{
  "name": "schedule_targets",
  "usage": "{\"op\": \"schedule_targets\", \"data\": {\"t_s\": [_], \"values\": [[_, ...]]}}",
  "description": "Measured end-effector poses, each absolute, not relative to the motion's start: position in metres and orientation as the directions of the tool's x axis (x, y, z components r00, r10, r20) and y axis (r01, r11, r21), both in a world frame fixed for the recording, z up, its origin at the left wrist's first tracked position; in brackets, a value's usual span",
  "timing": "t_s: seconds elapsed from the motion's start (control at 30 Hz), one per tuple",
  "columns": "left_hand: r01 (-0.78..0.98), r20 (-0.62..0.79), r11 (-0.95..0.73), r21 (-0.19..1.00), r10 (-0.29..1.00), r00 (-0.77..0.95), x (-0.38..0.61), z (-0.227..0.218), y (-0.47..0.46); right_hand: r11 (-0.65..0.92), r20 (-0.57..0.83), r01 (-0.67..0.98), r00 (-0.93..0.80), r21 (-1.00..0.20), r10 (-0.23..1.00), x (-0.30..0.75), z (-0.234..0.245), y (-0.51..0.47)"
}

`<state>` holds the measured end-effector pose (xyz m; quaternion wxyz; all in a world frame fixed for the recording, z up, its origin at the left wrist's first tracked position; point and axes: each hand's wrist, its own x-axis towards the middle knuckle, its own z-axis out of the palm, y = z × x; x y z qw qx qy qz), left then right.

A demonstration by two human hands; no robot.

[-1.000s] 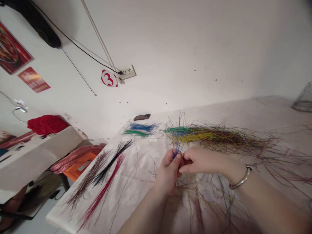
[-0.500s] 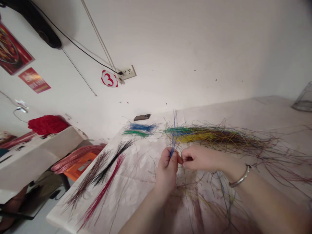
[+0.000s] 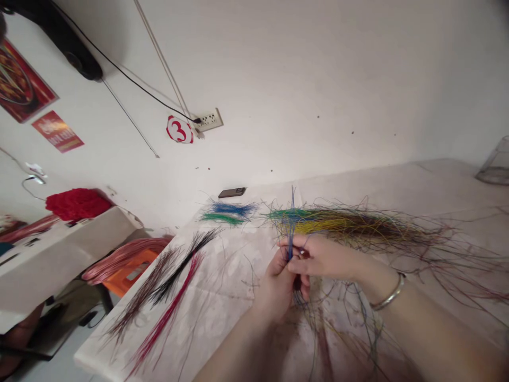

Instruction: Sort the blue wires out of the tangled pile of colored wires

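I had the left hand (image 3: 275,286) closed around a slim bunch of blue strands (image 3: 290,241), which stuck up out of the fist, to the right of the phone (image 3: 232,192) and nearer my camera than it. The right hand (image 3: 320,260), a silver bracelet (image 3: 393,296) on its wrist, pressed against the left, its index finger passing behind the strands; whether it gripped them too, I could not tell. To the phone's right lay a large mixed bundle (image 3: 345,225) of green, blue, yellow and dark strands, and the held bunch's upper part crossed in front of it. Just on the near side of the phone I saw a blue bundle (image 3: 230,208) with a green bundle (image 3: 222,217) beside it. Nearer me and left of the phone, a black bundle (image 3: 185,265), a crimson bundle (image 3: 174,301) and a brownish bundle (image 3: 143,292) lay slantwise. A clear glass container (image 3: 493,172) stood far to the phone's right, and a wall socket (image 3: 210,120) sat above and left of the phone.
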<state>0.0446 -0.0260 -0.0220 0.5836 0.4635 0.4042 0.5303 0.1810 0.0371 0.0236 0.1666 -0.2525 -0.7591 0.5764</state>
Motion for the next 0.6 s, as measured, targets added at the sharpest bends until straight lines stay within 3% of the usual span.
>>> {"op": "schedule_targets", "data": {"t_s": [0.07,0.13,0.2,0.27,0.33,0.43,0.5,0.6], "values": [[-0.2,-0.03,0.06,0.978,0.988,0.148,0.046,-0.026,-0.027,0.163,-0.061,0.207,-0.779,-0.965,0.624,0.168,0.021,0.03],[-0.213,-0.07,0.107,0.971,0.982,0.173,0.047,-0.029,-0.027,0.212,0.037,0.177,-0.678,-0.961,0.734,0.157,0.018,0.026],[-0.282,-0.084,0.13,0.951,0.982,0.168,0.048,-0.027,-0.028,0.182,0.115,0.063,-0.565,-0.981,0.817,0.15,0.019,0.023],[-0.335,-0.078,0.137,0.932,0.98,0.186,0.048,-0.022,-0.029,0.003,0.071,-0.14,-0.483,-0.99,0.873,0.147,0.023,0.02],[-0.331,-0.075,0.156,0.931,0.967,0.243,0.047,-0.016,-0.032,-0.17,0.016,-0.37,-0.451,-0.913,0.892,0.149,0.03,0.018],[-0.317,-0.091,0.199,0.927,0.942,0.323,0.046,-0.01,-0.036,-0.308,-0.016,-0.609,-0.436,-0.731,0.9,0.157,0.042,0.02],[-0.33,-0.105,0.23,0.916,0.929,0.355,0.046,-0.008,-0.038,-0.361,-0.061,-0.683,-0.422,-0.635,0.905,0.165,0.048,0.023],[-0.339,-0.116,0.251,0.907,0.921,0.371,0.048,-0.008,-0.039,-0.341,-0.047,-0.718,-0.397,-0.607,0.917,0.175,0.052,0.027]]}}
